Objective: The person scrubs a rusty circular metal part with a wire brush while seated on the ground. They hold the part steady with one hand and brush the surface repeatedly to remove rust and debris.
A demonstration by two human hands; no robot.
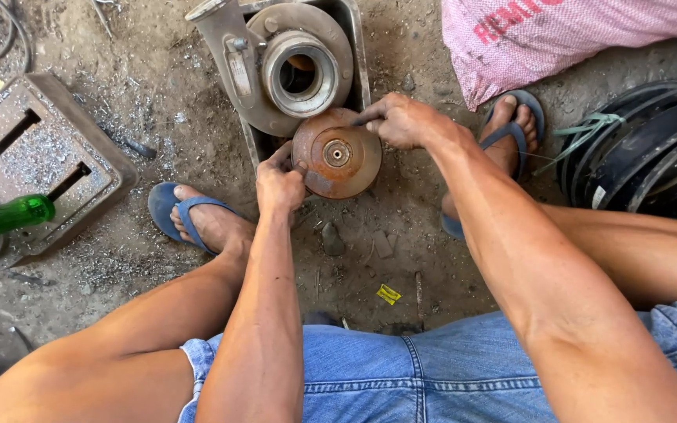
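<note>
Denim shorts (401,376) covered my lap nearest the camera, my knees spread over the dirt floor (401,266). Between my blue rubber sandals (168,211) (one foot each side) stood the rusty round metal disc (337,153), tilted toward me. My left hand (279,184) pinched its lower left rim; my right hand (403,121) gripped its upper right edge, fingers curled. Just behind sat a grey cast-metal pump housing (280,66) and a pink woven sack (566,35).

Two hands (280,184) (401,121), one rusty disc (337,153), one pump housing (291,66), two blue sandals (178,215) (523,117), one green bottle (5,219), one pink sack (558,35)
</note>
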